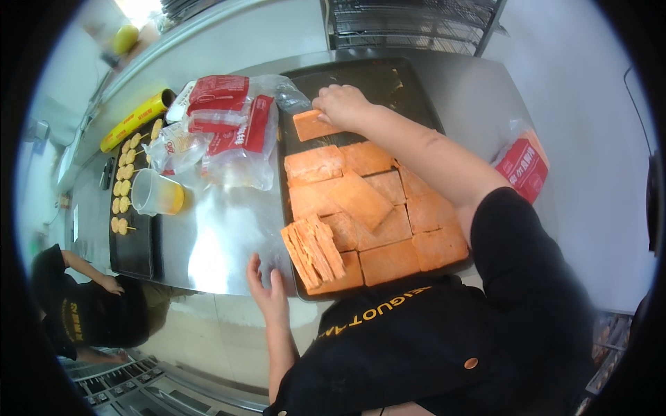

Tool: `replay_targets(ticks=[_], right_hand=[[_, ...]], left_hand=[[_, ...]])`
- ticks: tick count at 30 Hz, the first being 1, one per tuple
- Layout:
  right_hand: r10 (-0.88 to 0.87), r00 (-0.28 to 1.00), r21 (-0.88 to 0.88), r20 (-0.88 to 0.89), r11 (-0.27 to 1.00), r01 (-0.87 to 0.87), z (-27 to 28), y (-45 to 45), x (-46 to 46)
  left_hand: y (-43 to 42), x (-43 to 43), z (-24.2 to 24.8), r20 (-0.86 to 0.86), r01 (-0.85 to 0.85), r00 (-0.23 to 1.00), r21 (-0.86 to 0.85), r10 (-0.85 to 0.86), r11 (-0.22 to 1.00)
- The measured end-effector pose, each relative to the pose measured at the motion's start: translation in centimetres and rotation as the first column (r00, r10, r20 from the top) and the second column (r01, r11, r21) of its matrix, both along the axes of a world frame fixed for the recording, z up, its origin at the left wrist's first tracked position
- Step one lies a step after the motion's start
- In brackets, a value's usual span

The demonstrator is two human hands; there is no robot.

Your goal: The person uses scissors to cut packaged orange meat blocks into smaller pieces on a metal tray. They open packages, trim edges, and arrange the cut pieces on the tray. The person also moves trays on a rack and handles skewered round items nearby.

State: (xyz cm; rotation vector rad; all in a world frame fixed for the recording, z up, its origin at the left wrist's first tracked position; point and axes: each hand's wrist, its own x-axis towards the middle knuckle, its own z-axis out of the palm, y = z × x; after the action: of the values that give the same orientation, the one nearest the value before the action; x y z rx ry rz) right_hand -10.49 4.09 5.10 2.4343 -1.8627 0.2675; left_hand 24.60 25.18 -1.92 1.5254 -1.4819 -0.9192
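Note:
My right hand grips the edge of a flat orange food slab over the far part of a dark baking tray. Several like slabs lie edge to edge on the nearer part of the tray, and one loose slab rests askew on top of them. A stack of slabs stands on its side at the tray's near left corner. My left hand is empty, fingers apart, beside that stack at the table's front edge.
Left of the tray lie red and clear plastic bags, a clear measuring jug with yellow liquid, a yellow roll and a tray of skewered pieces. Another red packet lies right. A person stands at left; a wire rack stands behind.

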Motion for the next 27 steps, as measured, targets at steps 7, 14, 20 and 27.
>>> replay_targets(ticks=[7,14,20,27], right_hand=[[-0.03,0.994,0.255,0.11,0.967,0.001,-4.5,-4.5,1.9],[-0.277,0.961,0.255,0.025,0.931,0.262,-5.6,-2.6,1.3],[-0.383,0.914,0.282,0.132,0.899,0.335,-5.3,-1.1,2.5],[-0.286,0.931,0.185,0.227,0.951,0.247,-4.0,6.0,1.4]], left_hand=[[0.9,1.9,-2.9,-0.127,-0.129,0.983,0.044,0.134,0.991],[0.9,1.5,-3.2,-0.165,-0.188,0.969,-0.008,0.184,0.982],[-1.4,1.1,-3.4,0.164,-0.166,0.966,-0.205,0.201,0.965],[-2.3,0.7,-4.6,0.315,-0.049,0.932,-0.385,0.181,0.922]])
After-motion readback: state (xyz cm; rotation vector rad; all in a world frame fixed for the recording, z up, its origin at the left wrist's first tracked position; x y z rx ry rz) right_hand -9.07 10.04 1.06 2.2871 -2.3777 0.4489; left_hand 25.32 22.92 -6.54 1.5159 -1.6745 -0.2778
